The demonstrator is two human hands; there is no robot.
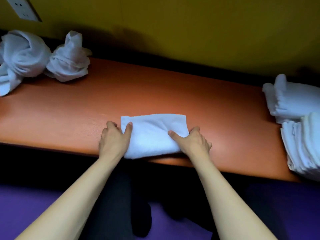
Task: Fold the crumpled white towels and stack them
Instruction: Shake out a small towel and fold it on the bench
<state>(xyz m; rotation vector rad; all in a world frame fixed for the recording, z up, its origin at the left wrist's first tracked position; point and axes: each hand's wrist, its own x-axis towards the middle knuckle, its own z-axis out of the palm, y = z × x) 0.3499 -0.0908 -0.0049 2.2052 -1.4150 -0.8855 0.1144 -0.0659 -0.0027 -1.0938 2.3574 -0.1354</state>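
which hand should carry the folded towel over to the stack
Right, probably. The right hand already grips the folded towel on the side facing the stack of folded towels at the table's right end; the left hand would cross over.

- I sit at an orange padded table against a mustard-yellow wall, seemingly a massage or spa room.
- Crumpled white towels and a folded stack suggest it.
- A wall socket; purple floor.
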